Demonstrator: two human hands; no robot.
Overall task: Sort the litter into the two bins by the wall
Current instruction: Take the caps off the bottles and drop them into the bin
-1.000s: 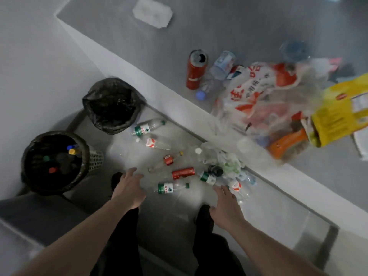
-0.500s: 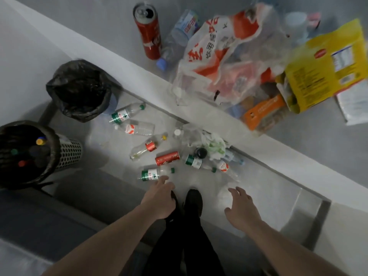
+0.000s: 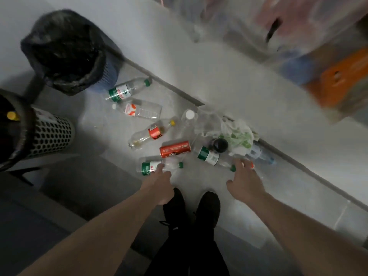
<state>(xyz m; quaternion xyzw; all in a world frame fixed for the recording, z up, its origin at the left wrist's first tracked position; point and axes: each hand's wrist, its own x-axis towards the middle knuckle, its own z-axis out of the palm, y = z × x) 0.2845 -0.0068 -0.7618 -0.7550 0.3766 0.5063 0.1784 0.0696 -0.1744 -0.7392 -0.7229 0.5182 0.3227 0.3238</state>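
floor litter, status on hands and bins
Left hand open, fingertips on a green-label bottle. Right hand open, reaching a second one. Red can between. Both bins unobstructed.

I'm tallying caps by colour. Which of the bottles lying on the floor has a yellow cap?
The bottle with the red label, lying between the white-capped bottle with the orange-and-white label and the red can. The other capped bottles show green or white caps.

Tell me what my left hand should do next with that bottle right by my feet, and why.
Probably curl the left hand round the green-label bottle and lift it. The fingertips already reach its label, it lies free on the floor beside the red can, and nothing is gripped yet. The mesh bin, which already shows a cap inside, looks the likely target.
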